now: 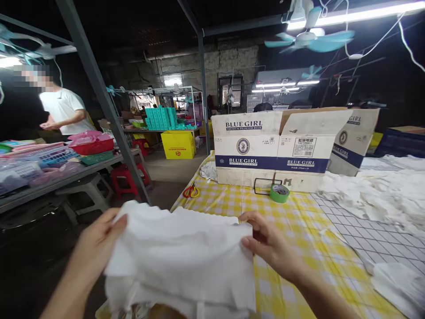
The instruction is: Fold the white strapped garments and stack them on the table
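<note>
A white piece of cloth (186, 252), perhaps a garment, hangs spread between my two hands in front of the table's near left edge. My left hand (101, 239) pinches its upper left corner, thumb on the near side. At the upper right corner, my right hand (265, 241) grips the fabric between thumb and fingers. The lower part of the cloth droops, and its bottom is cut off by the frame. Behind it, the yellow checked tablecloth (229, 201) carries red-and-yellow scissors (191, 191) and a roll of green tape (279, 193).
A cardboard beer box (265, 150) stands at the table's back. White fabric pieces (381, 199) are heaped on the right. Left of a metal post (99, 88), a person in a white shirt (63, 108) stands behind a bench holding baskets (91, 146). Red stools (124, 179) are below.
</note>
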`<state>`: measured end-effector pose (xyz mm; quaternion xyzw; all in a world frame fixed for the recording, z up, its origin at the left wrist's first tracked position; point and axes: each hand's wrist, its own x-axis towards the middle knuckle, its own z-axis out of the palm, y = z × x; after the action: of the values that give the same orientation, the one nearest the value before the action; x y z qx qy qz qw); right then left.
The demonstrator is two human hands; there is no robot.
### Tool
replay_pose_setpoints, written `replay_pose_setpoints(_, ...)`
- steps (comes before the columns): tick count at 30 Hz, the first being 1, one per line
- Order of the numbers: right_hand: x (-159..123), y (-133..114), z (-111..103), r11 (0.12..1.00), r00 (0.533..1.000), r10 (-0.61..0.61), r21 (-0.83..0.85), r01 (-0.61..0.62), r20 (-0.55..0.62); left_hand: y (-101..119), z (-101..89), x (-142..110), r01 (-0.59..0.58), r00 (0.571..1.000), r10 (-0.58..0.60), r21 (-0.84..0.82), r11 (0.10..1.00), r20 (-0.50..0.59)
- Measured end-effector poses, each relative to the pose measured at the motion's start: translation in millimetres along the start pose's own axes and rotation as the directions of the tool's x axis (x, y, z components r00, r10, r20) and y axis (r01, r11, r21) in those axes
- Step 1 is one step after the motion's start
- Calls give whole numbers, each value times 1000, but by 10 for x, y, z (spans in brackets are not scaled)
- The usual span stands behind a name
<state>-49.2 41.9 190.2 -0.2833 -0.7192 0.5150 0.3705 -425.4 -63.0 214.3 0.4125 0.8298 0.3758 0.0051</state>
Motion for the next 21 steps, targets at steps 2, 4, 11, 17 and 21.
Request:
replay_pose_setpoints(2,361,461,142,997,998,48,55,-46,-41,6,442,319,-150,980,141,55,987,142)
replay_pose_setpoints(4,645,953,263,991,972,131,-4,-134,-197,14,930,534,-159,976,108,275,948,191)
replay_pose_setpoints(11,936,1927,342,959,903,159,-155,-238,-399,-192,1846,799,-47,964,-66,412,910,257)
replay_pose_setpoints(17,1027,2027,280,913,874,153,-272,-304,-462,-300,1940,951,-49,958,-96,483,874,272)
replay_pose_setpoints(21,1060,2015,330,865,870,133,-373,-335,-475,-326,1988,962,-95,956,-68,522,848,285)
